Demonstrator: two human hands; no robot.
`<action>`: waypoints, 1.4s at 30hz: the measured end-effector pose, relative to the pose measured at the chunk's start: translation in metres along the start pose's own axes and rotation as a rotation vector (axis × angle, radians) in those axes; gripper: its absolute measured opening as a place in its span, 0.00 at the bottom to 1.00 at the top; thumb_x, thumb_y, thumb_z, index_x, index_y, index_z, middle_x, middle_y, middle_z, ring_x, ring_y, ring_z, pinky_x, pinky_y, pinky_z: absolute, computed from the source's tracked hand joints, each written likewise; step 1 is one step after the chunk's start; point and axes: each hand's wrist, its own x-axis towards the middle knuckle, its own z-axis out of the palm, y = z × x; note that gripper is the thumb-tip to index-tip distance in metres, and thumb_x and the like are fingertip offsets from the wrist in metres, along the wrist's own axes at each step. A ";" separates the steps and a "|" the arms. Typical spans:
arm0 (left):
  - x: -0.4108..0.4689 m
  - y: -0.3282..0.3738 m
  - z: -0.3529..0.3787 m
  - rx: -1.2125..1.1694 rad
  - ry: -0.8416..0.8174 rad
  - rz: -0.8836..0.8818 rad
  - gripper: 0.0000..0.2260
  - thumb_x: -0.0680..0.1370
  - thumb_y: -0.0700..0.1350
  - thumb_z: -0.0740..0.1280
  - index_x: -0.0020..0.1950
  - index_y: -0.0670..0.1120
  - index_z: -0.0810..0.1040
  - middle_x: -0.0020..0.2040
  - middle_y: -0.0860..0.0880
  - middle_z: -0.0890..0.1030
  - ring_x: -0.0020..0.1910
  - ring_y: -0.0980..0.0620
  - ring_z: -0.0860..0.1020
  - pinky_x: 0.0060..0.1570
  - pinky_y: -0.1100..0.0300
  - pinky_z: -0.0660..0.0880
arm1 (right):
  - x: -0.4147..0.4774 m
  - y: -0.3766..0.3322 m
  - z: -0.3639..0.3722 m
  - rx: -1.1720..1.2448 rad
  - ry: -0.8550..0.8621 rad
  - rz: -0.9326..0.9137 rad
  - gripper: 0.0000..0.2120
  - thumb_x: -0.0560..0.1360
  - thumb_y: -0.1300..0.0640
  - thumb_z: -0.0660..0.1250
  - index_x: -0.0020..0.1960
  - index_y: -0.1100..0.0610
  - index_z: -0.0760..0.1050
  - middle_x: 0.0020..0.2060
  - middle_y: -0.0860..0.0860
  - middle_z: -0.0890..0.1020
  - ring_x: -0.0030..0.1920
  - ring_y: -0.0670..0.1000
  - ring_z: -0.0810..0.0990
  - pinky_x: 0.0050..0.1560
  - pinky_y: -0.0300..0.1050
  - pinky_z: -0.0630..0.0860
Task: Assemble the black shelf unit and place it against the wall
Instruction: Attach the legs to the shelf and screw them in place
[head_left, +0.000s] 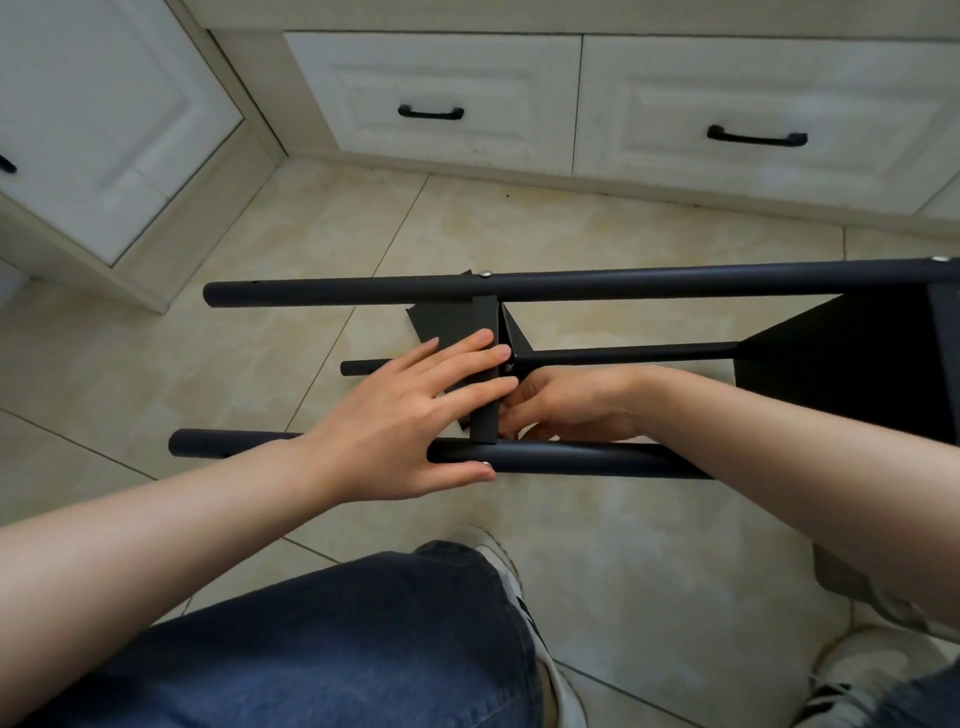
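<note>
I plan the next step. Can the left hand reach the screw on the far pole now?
Probably yes: the left hand lies flat on the shelf panel close to the far pole, and nothing covers the screw.

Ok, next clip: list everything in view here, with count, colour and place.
Shelf unit: one, black, on its side on the floor.
Poles: three, black, horizontal, part of the unit.
Middle panel: one, black, between the poles.
Screws: two, silver, on the far pole.
Cabinet fronts: three, white, back and left.
Handles: three, black, one per front.
Floor: beige tile.
Jeans: blue, bottom.
Shoes: two, white with dark stripes, bottom.
Left hand: flat on the middle panel.
Right hand: fingers curled behind that panel.
</note>
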 end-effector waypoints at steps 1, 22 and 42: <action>0.000 0.002 -0.002 -0.001 -0.012 -0.021 0.33 0.77 0.65 0.64 0.77 0.47 0.70 0.80 0.48 0.64 0.81 0.49 0.56 0.77 0.46 0.60 | -0.004 -0.002 0.001 -0.027 0.021 -0.013 0.14 0.80 0.60 0.65 0.61 0.69 0.77 0.55 0.63 0.82 0.52 0.54 0.80 0.53 0.42 0.78; -0.010 0.077 -0.007 -0.271 0.361 -0.833 0.22 0.79 0.46 0.72 0.72 0.48 0.74 0.61 0.51 0.82 0.61 0.52 0.79 0.60 0.58 0.75 | -0.081 -0.023 0.033 -0.952 0.405 -0.182 0.23 0.75 0.67 0.61 0.65 0.49 0.77 0.55 0.51 0.83 0.55 0.56 0.79 0.55 0.48 0.76; -0.013 0.067 0.028 -2.115 1.148 -1.355 0.24 0.80 0.34 0.66 0.76 0.41 0.66 0.58 0.38 0.81 0.45 0.44 0.87 0.35 0.47 0.83 | -0.086 -0.009 0.033 -1.165 0.404 -0.106 0.13 0.78 0.61 0.63 0.60 0.51 0.74 0.45 0.52 0.75 0.45 0.59 0.76 0.42 0.49 0.72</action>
